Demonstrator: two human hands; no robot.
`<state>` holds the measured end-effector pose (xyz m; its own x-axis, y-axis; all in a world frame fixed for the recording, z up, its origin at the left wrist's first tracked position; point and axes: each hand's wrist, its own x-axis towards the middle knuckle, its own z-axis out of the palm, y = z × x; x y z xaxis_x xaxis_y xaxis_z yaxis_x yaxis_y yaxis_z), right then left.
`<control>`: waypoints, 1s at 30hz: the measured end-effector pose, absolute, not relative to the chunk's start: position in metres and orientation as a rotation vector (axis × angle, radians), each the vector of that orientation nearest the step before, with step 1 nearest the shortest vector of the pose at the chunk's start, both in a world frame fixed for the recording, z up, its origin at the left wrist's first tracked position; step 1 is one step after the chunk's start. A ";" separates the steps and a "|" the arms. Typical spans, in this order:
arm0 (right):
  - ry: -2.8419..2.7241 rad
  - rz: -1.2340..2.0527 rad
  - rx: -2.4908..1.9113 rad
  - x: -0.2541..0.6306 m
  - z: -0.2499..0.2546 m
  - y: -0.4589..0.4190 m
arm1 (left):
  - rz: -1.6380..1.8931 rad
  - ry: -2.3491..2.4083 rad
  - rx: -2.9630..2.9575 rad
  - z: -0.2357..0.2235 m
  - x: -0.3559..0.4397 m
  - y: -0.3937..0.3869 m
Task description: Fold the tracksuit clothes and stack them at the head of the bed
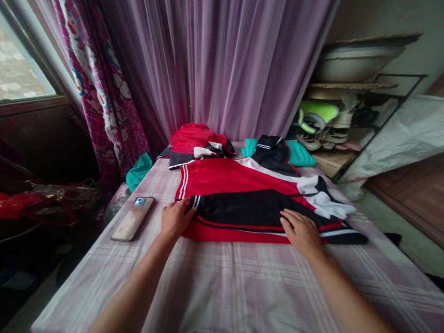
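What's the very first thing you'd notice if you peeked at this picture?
The bright red and black shirt lying flat in the middle of the checked table, with the left hand on its near-left edge and the right hand pressing its near-right part. Behind it hangs a big purple curtain. A phone lies on the table left of the shirt.

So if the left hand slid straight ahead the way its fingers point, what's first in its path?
The left hand already rests on the red and black jersey; straight on, it probably just slides further across that flattened fabric.
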<state>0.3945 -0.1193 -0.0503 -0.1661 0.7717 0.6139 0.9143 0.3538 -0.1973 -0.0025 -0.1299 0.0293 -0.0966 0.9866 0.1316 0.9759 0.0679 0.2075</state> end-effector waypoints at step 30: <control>-1.912 -0.318 -2.005 0.396 -0.056 -0.129 | 0.422 2.177 1.962 0.047 -0.031 -0.124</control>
<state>0.3963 -0.1294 -0.0561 0.0635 0.9162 0.3956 0.9949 -0.0271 -0.0971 -0.0307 -0.1242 0.0468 -0.1124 0.9921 0.0553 0.9408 0.0884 0.3271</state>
